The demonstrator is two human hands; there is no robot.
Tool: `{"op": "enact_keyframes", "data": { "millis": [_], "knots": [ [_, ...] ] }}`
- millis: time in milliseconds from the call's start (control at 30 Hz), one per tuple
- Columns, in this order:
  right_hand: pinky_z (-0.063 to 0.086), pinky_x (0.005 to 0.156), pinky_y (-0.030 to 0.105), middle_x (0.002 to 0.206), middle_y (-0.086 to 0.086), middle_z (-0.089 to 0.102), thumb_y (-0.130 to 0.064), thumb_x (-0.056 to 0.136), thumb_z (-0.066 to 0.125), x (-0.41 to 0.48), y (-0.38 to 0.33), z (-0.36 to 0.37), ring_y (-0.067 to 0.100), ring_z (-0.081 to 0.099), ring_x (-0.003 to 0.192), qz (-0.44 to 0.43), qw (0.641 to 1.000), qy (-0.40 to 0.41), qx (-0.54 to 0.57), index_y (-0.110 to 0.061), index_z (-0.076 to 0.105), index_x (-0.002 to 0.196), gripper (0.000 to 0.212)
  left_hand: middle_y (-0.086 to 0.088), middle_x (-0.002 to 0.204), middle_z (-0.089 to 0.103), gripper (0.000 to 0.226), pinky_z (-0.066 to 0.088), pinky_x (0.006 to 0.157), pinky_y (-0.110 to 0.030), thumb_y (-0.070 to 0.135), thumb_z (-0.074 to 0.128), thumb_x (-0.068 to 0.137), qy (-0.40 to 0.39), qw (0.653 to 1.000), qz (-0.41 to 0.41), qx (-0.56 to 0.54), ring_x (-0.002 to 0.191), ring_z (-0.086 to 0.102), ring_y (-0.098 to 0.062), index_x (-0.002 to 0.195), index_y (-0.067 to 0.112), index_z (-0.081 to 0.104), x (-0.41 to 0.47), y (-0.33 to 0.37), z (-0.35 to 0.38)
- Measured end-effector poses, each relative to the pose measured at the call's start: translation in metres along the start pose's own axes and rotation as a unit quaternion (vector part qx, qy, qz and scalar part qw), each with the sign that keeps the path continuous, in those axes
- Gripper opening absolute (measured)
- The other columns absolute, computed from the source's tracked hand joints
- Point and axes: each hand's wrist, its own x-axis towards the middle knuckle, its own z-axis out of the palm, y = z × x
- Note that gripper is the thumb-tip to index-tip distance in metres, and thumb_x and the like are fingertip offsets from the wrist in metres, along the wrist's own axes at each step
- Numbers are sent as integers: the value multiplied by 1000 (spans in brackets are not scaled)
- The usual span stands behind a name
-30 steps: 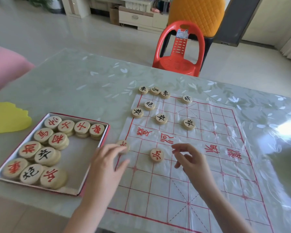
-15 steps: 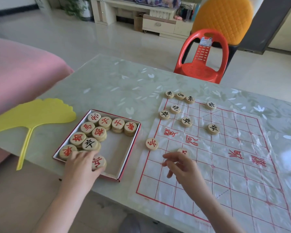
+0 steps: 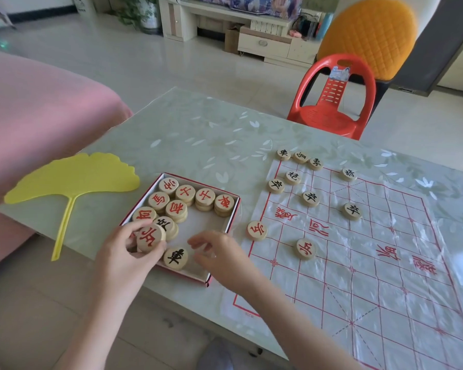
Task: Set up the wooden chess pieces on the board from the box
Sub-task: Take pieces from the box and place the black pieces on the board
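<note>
**Lifting a red disc from the box, other hand empty beside it**

Left hand pinches a red-lettered disc between thumb and fingertips. It is raised over the stacks at the near-left corner of the box, face tilted up toward the camera. My guess is the tilt is for reading the character before choosing its point.

Right hand hovers over the bare box floor, fingers loosely curled and a little spread, nothing in them. The closest loose target is the black-lettered disc, lying flat just left of those fingertips. Looks like a two-handed pick, one piece each.

Remaining discs sit in short stacks along the box's left and far walls, mostly red lettering.

The box is just left of the board, so the reach is short either way. The board is a thin printed plastic sheet, wrinkled, lying on the table. It would probably shift if pushed, so set pieces down, don't slide them.

- **Near half:** only two pieces so far, an edge red disc on the left border line and an inner red disc a couple of lines to its right.
- **Far half:** eight black discs, three of them tight along the left end of the back line.

Judgement: black partly laid, red barely begun, under halfway overall.

A yellow fan lies left of the box. A red chair stands beyond the table's far edge.
</note>
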Motion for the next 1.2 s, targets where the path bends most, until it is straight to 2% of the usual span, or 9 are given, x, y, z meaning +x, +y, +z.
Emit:
{"op": "enact_keyframes", "data": {
  "millis": [67,200,433,567,700,833,933,1000,1200],
  "knots": [
    [41,97,36,123,5,59,-16,86,54,17,1,14,23,48,113,-5,995,-44,-91,-15,55,125,39,5,106,66,40,46,65,-3,13,78,68,-7,1000,0,-15,93,63,-7,97,36,63,-1,-1,-2],
    [40,95,37,121,11,46,-21,86,58,31,6,32,29,42,112,-16,981,-92,-171,-16,48,131,46,5,108,65,42,49,64,-4,11,78,69,-17,999,6,-38,95,63,-7,101,33,63,-5,0,-1],
    [43,90,40,121,11,43,-10,85,56,34,7,34,30,40,110,-59,975,-101,-191,-21,43,136,54,-2,113,61,42,46,62,0,7,77,69,-36,998,20,-53,99,61,-14,105,24,64,-7,2,7],
    [43,87,40,117,12,46,-11,83,59,36,11,36,29,42,107,-70,977,-80,-185,-13,48,128,47,-3,115,60,42,41,61,5,7,77,70,-36,998,21,-41,93,57,-3,105,27,64,-11,13,11],
    [43,88,25,114,10,49,-14,80,65,24,12,17,24,48,104,-22,999,32,-7,-6,50,119,43,-3,113,62,42,39,62,7,8,77,70,-33,998,38,-24,98,60,-14,105,25,65,-15,32,15],
    [36,68,4,107,5,56,-18,73,76,-8,39,-37,12,49,84,34,976,178,116,-10,54,111,45,6,102,64,41,42,67,3,14,78,69,-81,994,79,-14,89,61,-4,105,28,64,-26,58,42],
    [41,68,12,98,-3,60,-17,70,79,-40,77,-80,5,52,78,103,948,251,167,-18,56,106,42,8,99,65,43,52,70,-14,23,81,66,-130,986,97,-36,86,64,-3,105,30,64,-40,73,83],
    [45,69,21,93,-10,60,-16,70,79,-67,106,-109,5,54,79,143,933,288,165,-22,55,104,41,11,102,64,42,53,73,-16,25,79,68,-168,979,101,-48,88,63,0,106,32,62,-53,85,116],
    [48,72,25,97,-9,60,-15,71,78,-143,172,-163,10,58,85,230,897,354,131,-21,54,107,44,14,110,59,45,45,89,-21,31,72,74,-241,953,182,7,101,55,-6,116,28,57,-85,125,216]
  ]
}}
